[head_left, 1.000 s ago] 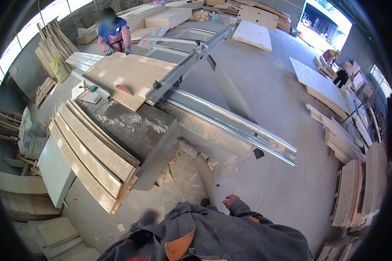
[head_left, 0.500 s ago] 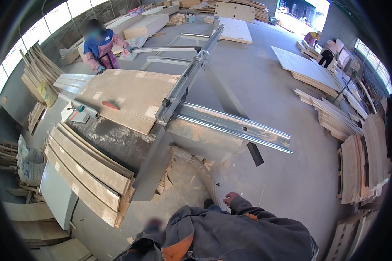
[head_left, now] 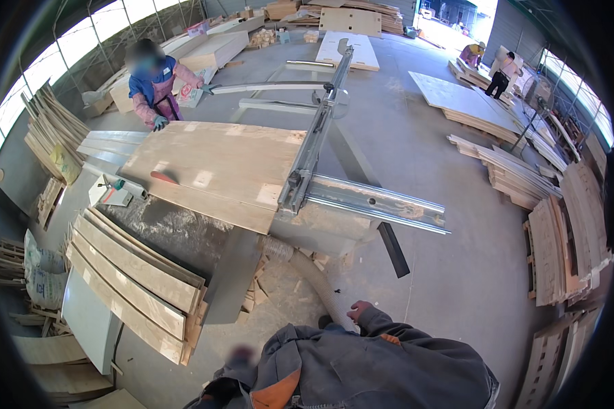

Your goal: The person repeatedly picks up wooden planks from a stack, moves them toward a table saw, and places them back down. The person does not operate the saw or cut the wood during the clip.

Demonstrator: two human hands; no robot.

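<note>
My right hand (head_left: 359, 310) hangs in front of my body with its fingers partly apart, holding nothing I can see. It is nearest to the ribbed dust hose (head_left: 314, 276). My left hand (head_left: 241, 356) is a blur low by my jacket, its fingers unreadable. Ahead stands a sliding table saw with a large plywood panel (head_left: 218, 153) on it, and its red blade guard (head_left: 164, 177) shows at a line along the panel. The panel's right end meets the metal crosscut fence (head_left: 314, 153). Across the saw a co-worker in pink (head_left: 158, 92) has a gloved hand on the panel's far left corner.
Curved-looking stacked wooden strips (head_left: 133, 273) lie at the saw's near left. A metal rail (head_left: 382, 198) juts out to the right, above a black bar (head_left: 393, 251). Board stacks (head_left: 552, 252) line the right side. Offcuts (head_left: 256, 293) lie under the saw. Two people work far right.
The panel and the crosscut fence have slid to the right along the rail, past the blade guard. The co-worker's hand stays on the panel. My hands have hardly moved; the view has shifted slightly.
</note>
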